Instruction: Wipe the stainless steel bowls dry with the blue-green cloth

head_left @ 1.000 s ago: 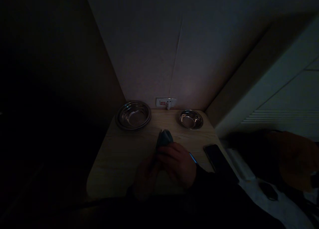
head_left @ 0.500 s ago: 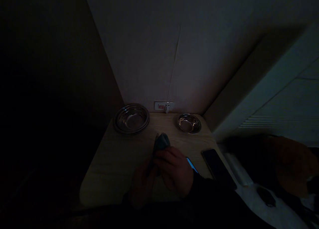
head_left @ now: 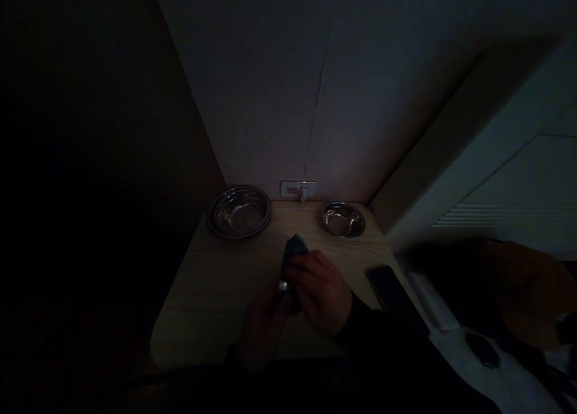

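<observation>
A small, dark blue-green item of soft-looking material (head_left: 295, 246) is sticking up between the two hands, above the middle of the worktop; a small silvery spot (head_left: 283, 286) is glinting at its lower end. The right hand (head_left: 322, 291) is curling its fingers around the item, gripping it from the right. The left hand (head_left: 264, 327) is reaching in from below and to the left, its fingers close to the silvery spot; it is too dark to tell whether they are pinching anything.

The pale, wood-grained worktop with rounded corners (head_left: 202, 300) is spreading out under both hands. Beyond them to the left, a stack of round, shiny metal bowls (head_left: 216, 225) is nesting together; beyond them to the right, a smaller round metal bowl (head_left: 343, 220) is catching light inside. A black rectangular phone (head_left: 396, 297) is lying right of the right hand. Behind the worktop, a white socket plate (head_left: 286, 189) with a plug (head_left: 303, 194) is sitting low on the grey wall (head_left: 265, 113). Farther right, a brown-orange bundle (head_left: 532, 288) is resting in the dim room.
</observation>
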Demonstrator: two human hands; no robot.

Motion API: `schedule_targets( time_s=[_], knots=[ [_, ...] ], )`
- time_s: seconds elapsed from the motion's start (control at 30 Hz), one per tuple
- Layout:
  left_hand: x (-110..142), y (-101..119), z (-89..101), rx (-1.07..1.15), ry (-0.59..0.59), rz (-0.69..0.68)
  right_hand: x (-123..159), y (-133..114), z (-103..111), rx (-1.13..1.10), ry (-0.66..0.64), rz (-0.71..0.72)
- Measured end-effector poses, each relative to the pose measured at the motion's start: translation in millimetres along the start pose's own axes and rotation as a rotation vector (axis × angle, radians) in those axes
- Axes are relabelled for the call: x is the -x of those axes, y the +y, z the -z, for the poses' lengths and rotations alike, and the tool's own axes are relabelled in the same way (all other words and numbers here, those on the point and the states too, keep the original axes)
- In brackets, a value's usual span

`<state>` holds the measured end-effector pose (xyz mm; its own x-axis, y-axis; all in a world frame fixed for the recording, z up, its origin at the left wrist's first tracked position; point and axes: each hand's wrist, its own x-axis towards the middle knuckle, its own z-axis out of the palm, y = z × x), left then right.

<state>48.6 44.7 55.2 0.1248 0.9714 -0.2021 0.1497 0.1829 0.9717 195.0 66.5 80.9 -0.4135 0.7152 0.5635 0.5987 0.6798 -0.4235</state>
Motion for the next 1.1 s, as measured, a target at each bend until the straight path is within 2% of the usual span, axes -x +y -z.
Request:
schedule_targets(
  time_s=[0.13, 0.27, 0.4, 0.47, 0.63, 0.83, 0.97, 1.1],
  knots=[
    [1, -3, 1.5, 0.025, -0.031, -0.007, -2, 5, -4, -0.012, -0.007, 0.047],
    [3, -6, 3.2, 0.036, -0.016, 0.022, -11, 35, -8, -0.011, -0.002, -0.135],
    [4, -10, 8.3, 0.068, 0.057, -0.004, -2, 55, -8, -0.131, 0.03, -0.321],
    [2, -12, 10.6, 0.094, 0.106, -0.001, 7, 56, -7, -0.182, 0.085, -0.4],
    [-1, -11, 9.1, 0.179, 0.133, 0.092, 21, 44, -4, -0.285, 0.183, -0.525],
    [2, -5, 5.2, 0.097, 0.202, 0.104, 27, 36, -4, -0.337, 0.261, -0.601],
    [4, -4, 5.6, 0.054, 0.212, 0.088, 27, 33, -3, -0.307, 0.305, -0.578],
    [4, -5, 3.2, 0.079, 0.2, 0.075, 28, 16, -6, -0.185, 0.254, -0.374]
  ],
)
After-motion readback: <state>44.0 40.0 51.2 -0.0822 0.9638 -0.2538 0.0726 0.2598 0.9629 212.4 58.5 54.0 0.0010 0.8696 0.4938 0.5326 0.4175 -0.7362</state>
